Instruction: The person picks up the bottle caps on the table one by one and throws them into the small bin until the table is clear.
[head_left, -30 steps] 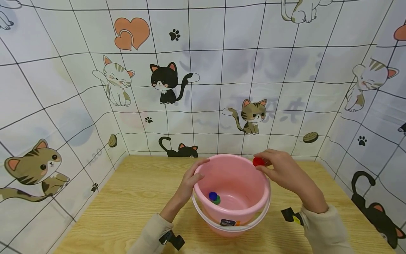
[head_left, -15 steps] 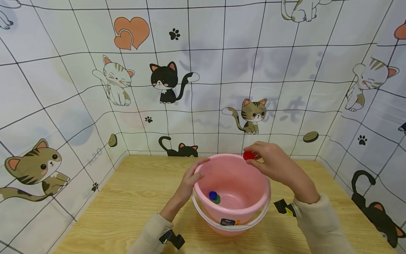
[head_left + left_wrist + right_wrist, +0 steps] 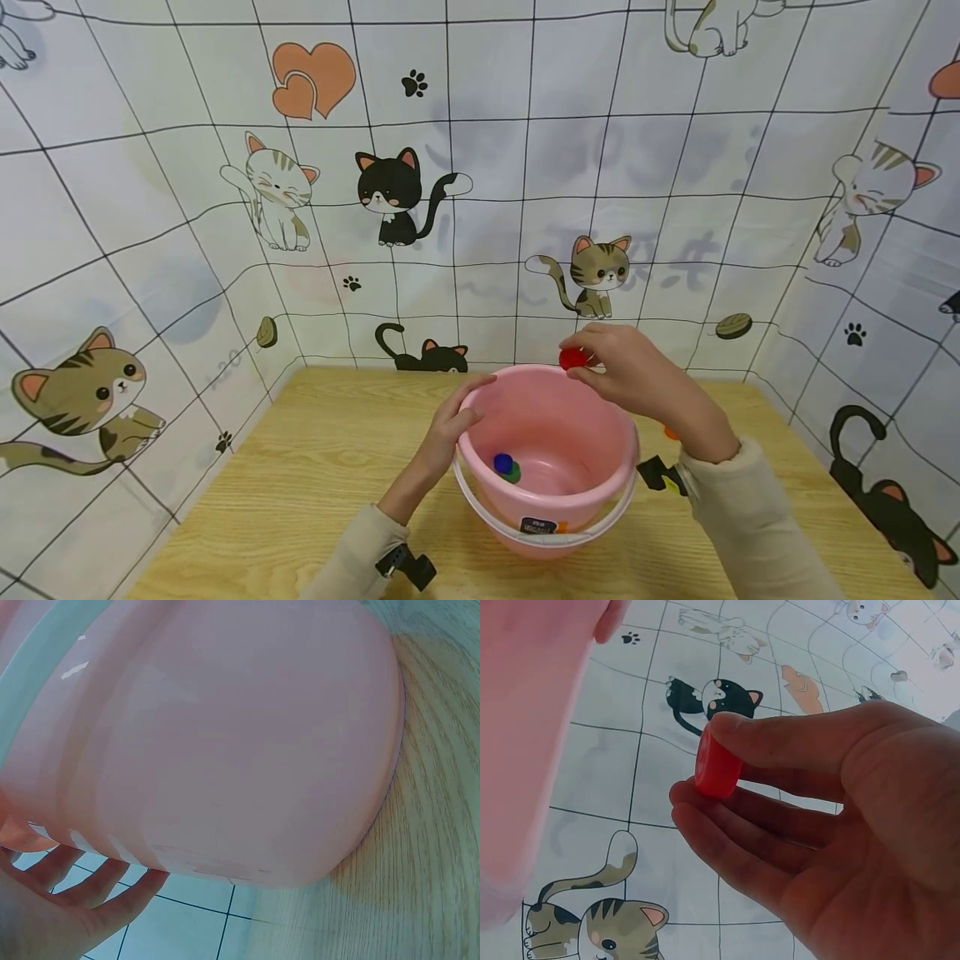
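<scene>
A pink bucket (image 3: 555, 502) stands on the wooden table. My left hand (image 3: 442, 433) holds its left side, thumb over the rim; in the left wrist view the fingers (image 3: 124, 904) lie along the bucket's outer wall (image 3: 240, 742). Between thumb and fingertips my right hand (image 3: 630, 367) pinches a red bottle cap (image 3: 572, 358) at the bucket's far rim. The right wrist view shows the cap (image 3: 720, 761) on edge under the thumb, beside the bucket wall (image 3: 525, 750). Inside the bucket, a blue cap (image 3: 503, 462) overlaps a green cap (image 3: 512, 473) at the bottom left.
The bucket's white handle (image 3: 551, 540) hangs down in front. A small orange thing (image 3: 670, 432) peeks out beside my right wrist, mostly hidden. Behind the table (image 3: 337, 433) rises a white gridded backdrop (image 3: 487, 158) with cat drawings, closing in on both sides.
My right hand has carried the red bottle cap leftward and slightly up along the bucket's far rim. The orange thing has come into view by the right wrist. My left hand stays put.
</scene>
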### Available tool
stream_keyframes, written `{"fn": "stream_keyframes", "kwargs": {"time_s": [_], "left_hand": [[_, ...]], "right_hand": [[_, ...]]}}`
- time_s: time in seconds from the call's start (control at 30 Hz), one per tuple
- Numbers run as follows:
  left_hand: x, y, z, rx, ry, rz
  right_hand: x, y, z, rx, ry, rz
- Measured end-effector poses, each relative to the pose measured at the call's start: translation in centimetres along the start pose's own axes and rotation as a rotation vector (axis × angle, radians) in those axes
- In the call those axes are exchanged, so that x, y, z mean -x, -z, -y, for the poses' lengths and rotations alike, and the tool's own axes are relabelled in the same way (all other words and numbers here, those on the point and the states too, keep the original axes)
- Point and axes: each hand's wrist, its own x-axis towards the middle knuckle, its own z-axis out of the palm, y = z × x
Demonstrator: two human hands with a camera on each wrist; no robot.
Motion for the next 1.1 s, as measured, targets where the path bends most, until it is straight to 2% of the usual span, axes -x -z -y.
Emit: {"fn": "stream_keyframes", "kwargs": {"time_s": [0.57,0.83,1.1], "left_hand": [[0.0,0.1,0.2,-0.006,-0.012,0.001],[0.0,0.1,0.2,-0.005,0.003,-0.003],[-0.1,0.0,0.2,-0.006,-0.012,-0.006]], "right_hand": [[-2.1,-0.8,-0.2,-0.020,-0.005,0.103],[-2.9,-1.2,-0.7,-0.028,0.017,0.121],[-3.5,-1.3,-0.6,-0.018,0.030,0.143]]}}
